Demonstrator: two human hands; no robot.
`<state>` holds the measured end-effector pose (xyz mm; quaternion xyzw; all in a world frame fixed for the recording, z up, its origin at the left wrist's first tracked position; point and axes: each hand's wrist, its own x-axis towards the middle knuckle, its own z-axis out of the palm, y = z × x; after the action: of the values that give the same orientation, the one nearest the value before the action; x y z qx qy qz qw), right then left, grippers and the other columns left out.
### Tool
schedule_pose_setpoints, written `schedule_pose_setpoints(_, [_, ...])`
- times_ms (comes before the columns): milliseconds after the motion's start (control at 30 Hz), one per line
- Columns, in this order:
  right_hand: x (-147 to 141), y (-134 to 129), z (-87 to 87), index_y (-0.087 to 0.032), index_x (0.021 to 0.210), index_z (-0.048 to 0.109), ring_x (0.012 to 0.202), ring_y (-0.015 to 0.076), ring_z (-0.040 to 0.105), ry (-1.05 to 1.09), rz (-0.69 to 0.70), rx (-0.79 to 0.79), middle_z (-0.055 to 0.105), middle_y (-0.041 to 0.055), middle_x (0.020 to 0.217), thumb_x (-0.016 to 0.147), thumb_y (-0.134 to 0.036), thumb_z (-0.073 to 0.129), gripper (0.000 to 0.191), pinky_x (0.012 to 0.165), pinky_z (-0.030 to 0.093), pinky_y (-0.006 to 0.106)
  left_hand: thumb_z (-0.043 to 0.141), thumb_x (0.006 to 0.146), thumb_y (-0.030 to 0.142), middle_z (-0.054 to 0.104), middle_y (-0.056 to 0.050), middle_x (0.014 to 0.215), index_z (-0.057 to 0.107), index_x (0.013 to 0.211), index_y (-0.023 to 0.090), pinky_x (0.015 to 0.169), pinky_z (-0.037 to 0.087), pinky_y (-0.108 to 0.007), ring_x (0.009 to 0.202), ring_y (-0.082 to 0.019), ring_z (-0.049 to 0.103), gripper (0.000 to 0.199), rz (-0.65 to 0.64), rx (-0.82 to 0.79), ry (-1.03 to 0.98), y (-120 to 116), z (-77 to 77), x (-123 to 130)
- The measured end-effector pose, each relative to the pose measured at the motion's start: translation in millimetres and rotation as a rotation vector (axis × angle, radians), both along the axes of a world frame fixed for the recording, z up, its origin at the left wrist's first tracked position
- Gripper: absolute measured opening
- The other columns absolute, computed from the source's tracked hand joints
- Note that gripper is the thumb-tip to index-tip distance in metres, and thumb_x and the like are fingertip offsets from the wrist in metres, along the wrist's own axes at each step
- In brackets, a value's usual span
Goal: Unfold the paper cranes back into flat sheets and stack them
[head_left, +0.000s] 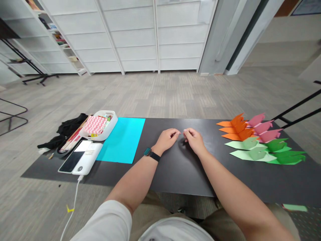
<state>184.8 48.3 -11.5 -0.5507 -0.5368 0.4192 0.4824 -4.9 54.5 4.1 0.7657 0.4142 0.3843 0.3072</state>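
Note:
Both of my hands rest over the middle of the dark table [173,174], fingertips close together with a small gap between them. My left hand [167,140], a watch [151,154] on its wrist, has its fingers curled in and thumb against them; nothing shows in it. Bent into a similar pinch, my right hand [195,140] shows no object either. Left of them lies a bright blue paper sheet [127,140]. To the right stand folded paper figures in rows: orange [237,129], pink [262,129], light green [250,149] and darker green [283,154].
At the table's left end are a white container [112,125] holding a pink-and-white patterned item, a dark tray [60,153] with long sticks, black cloth [71,126], a phone [72,162] and a white device [87,160] with a cable [75,201]. White cabinets [130,36] stand beyond.

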Motion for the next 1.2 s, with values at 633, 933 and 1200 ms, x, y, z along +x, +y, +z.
schedule_pose_setpoints(633, [6.3,7.5,1.3,-0.022,0.073,0.065,0.064,0.0146,0.057,0.162,0.066,-0.136,0.062,0.0015,0.071,0.074,-0.068,0.078,0.047,0.048,0.047,0.023,0.064,0.096,0.056,0.066,-0.004,0.090,0.068,0.109,0.021,0.042,0.025,-0.020,0.053,-0.007,0.046,0.038,0.066,-0.762,-0.697,16.0,-4.3,-7.3])
schedule_pose_setpoints(933, [6.5,6.3,0.8,-0.022,0.073,0.066,0.063,0.0139,0.056,0.183,0.083,-0.132,0.061,0.0004,0.069,0.076,-0.064,0.078,0.044,0.049,0.047,0.023,0.063,0.102,0.029,0.074,-0.007,0.109,0.079,0.106,0.026,0.098,0.049,-0.041,0.105,-0.024,0.065,0.016,0.015,0.223,0.287,-9.3,2.8,0.1])
schedule_pose_setpoints(1200, [8.1,6.6,0.0,-0.023,0.073,0.066,0.063,0.0133,0.056,0.210,0.076,-0.143,0.062,0.0004,0.069,0.075,-0.062,0.077,0.041,0.049,0.047,0.022,0.062,0.101,0.024,0.075,-0.006,0.105,0.078,0.103,0.026,0.089,0.046,-0.039,0.098,-0.023,0.065,0.016,0.004,0.254,0.384,-9.2,-2.8,9.7])
